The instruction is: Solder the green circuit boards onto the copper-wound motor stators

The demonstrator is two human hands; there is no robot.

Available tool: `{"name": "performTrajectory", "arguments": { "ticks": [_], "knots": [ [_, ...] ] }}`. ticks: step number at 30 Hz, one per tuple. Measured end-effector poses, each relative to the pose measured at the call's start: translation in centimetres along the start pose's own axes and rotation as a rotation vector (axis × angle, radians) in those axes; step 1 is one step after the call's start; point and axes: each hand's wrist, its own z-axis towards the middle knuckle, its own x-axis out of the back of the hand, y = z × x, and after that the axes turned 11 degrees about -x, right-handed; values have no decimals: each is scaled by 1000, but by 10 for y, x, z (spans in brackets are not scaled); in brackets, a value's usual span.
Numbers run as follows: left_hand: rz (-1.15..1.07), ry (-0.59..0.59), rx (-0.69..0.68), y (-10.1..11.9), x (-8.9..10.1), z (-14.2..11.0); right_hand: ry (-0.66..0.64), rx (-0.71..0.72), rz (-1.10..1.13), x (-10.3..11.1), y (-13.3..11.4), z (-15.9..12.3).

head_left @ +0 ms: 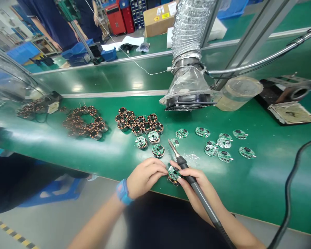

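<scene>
Near the front edge of the green bench, a round green circuit board sits on a copper-wound stator. My left hand, with a blue band at the wrist, pinches the board and stator from the left. A soldering iron rests in my right hand, its tip pointing up and away from the board. Fingertips of that same hand touch the board's right side. Just beyond, a stator topped with a board stands beside two others like it.
Bare stators stand in a cluster, with another group farther left. Loose circuit boards lie to the right. A fume extractor hood hangs over the back, near a clear tub. A black cable runs along the right.
</scene>
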Motion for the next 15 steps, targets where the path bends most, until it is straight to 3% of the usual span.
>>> {"name": "performTrajectory", "arguments": {
  "ticks": [6,8,9,11,13,15],
  "knots": [
    [-269,369,556,20,-32,4,-51,49,-42,7,0,6],
    [-230,443,612,25,-39,3,-58,51,-74,9,-1,7],
    [-159,446,571,26,-39,3,-53,53,-102,10,-3,7],
    [43,359,355,28,-33,2,-40,68,-168,12,-7,7],
    [264,148,93,31,-23,3,-26,95,-217,14,-13,8],
    [446,-99,-53,36,-14,5,-18,107,-242,15,-17,9]
  ]
}}
